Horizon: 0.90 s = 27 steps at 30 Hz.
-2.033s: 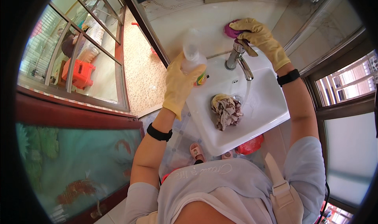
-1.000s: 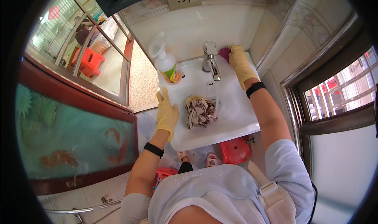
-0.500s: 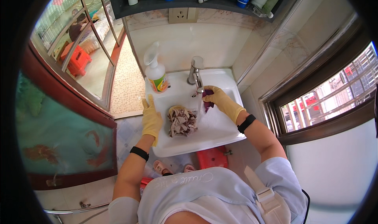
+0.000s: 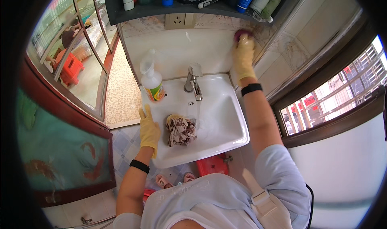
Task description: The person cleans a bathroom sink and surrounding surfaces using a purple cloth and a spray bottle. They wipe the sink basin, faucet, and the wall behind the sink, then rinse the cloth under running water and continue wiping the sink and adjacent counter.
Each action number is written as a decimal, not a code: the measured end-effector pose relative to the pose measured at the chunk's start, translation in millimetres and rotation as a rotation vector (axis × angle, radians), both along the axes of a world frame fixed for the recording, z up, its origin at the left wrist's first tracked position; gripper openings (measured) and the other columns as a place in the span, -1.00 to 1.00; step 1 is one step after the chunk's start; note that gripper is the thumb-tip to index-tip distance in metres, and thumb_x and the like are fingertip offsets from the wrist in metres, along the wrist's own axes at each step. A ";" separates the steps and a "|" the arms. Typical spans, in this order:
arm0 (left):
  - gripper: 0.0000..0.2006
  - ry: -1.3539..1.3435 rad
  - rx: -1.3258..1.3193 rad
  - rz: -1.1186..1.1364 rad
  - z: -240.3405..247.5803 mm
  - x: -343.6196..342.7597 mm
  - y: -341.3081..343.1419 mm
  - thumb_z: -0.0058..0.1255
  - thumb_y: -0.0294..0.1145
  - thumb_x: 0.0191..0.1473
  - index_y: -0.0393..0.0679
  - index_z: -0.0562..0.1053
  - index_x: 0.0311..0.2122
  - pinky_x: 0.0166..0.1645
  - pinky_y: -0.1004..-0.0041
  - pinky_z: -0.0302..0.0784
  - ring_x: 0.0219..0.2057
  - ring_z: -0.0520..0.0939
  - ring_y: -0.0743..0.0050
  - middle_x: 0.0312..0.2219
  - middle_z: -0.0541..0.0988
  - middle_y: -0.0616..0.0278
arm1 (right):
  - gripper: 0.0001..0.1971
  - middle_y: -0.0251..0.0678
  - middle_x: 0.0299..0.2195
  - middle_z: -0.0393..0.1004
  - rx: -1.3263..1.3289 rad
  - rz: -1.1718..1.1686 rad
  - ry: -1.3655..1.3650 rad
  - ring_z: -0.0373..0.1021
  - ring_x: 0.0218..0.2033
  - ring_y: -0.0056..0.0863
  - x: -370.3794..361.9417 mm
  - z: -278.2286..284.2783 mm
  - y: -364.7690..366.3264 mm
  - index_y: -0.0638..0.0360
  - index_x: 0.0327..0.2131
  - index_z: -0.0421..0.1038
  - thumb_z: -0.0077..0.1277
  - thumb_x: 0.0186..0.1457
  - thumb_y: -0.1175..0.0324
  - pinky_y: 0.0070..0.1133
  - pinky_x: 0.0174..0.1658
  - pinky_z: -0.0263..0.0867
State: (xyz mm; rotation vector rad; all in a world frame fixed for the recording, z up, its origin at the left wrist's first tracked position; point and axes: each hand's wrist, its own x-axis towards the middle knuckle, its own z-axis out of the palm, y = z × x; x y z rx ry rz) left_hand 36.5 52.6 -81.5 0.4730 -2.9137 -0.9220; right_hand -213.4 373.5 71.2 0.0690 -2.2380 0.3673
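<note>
Bathroom corner, seen from above: white washbasin [image 4: 217, 120] under a tiled wall [image 4: 181, 47], dark shelf [image 4: 169, 7] of bottles and tubes overhead, window [image 4: 326, 104] to the right.

Right hand [image 4: 244, 56], yellow rubber glove, now raised to the wall tile just below the shelf's right end. Half a second ago it was low, at the basin near the tap [image 4: 193, 80]. Fingers closed around a pink scrubbing sponge [image 4: 243, 34], pressing it flat against the tile. Judgement: the work has moved from the basin and tap to the wall behind.

Left hand [image 4: 149, 129], also gloved, rests on the basin's left rim as before; fingers together, extended, gripping nothing. Looks like bracing.

Spray bottle [image 4: 152, 82] stands upright on the back left rim, just beyond the left fingertips, untouched. Crumpled brownish rag [image 4: 180, 130] lies in the bowl, apart from both hands. Red stool [image 4: 213, 164] sits on the floor beneath.
</note>
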 end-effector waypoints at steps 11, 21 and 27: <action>-0.16 0.006 -0.012 0.019 -0.8 3.1 -3.7 -0.04 -0.56 0.04 -0.07 -0.15 0.38 0.23 0.22 0.30 0.23 0.23 -0.27 0.32 -0.11 -0.31 | -0.59 -0.18 -0.07 0.47 0.355 0.032 0.027 0.44 -0.13 -0.07 93.3 60.6 18.6 -0.01 -0.06 0.44 -0.01 -0.04 0.55 -0.28 -0.15 0.42; -0.18 0.075 0.012 -0.027 -7.8 -1.5 -7.4 -0.08 -0.54 0.04 -0.09 -0.16 0.38 0.25 0.21 0.27 0.25 0.18 -0.26 0.30 -0.10 -0.36 | -0.70 -0.32 0.02 0.44 0.922 -0.086 -0.489 0.29 0.09 -0.29 32.0 -95.4 28.0 0.13 -0.11 0.50 -0.05 0.06 0.36 -0.31 -0.02 0.29; -0.19 0.045 0.022 0.025 -11.2 1.4 -13.2 -0.09 -0.56 0.03 -0.11 -0.14 0.38 0.26 0.20 0.24 0.25 0.18 -0.30 0.30 -0.09 -0.37 | -0.72 -0.33 -0.24 0.57 -0.448 0.129 -1.070 0.48 -0.41 -0.29 103.7 -78.6 -35.4 0.21 -0.13 0.53 -0.01 0.06 0.44 -0.38 -0.38 0.39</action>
